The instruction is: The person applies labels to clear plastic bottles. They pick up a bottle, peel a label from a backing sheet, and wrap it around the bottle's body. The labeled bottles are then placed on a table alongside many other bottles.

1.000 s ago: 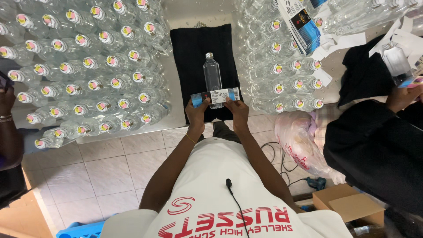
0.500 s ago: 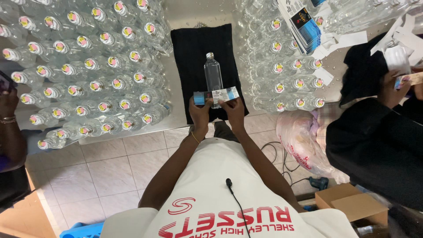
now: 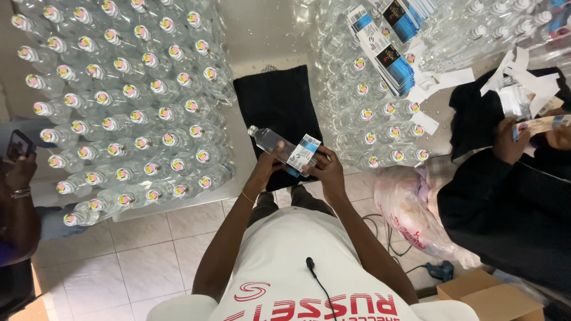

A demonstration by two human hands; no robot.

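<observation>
A clear plastic bottle point(image 3: 269, 140) is lifted off the black cloth point(image 3: 278, 101) and tilted, cap pointing up-left. A white and blue label point(image 3: 303, 153) is wrapped around its lower part. My left hand point(image 3: 266, 168) grips the bottle from below on the left. My right hand point(image 3: 327, 168) holds the bottle's base end and presses on the label.
Rows of capped clear bottles point(image 3: 125, 113) fill the table on the left, more bottles point(image 3: 380, 101) stand on the right. A stack of labels point(image 3: 389, 56) lies on them. A person in black point(image 3: 511, 178) at right handles a label. A hand with a phone point(image 3: 21, 160) is at left. A plastic bag point(image 3: 410, 205) sits on the tiled floor.
The bottle lay flat on the cloth with the label stretched across it. Now both hands have lifted it, tilted it left, and the label is wrapped round it. The view shifted down.
</observation>
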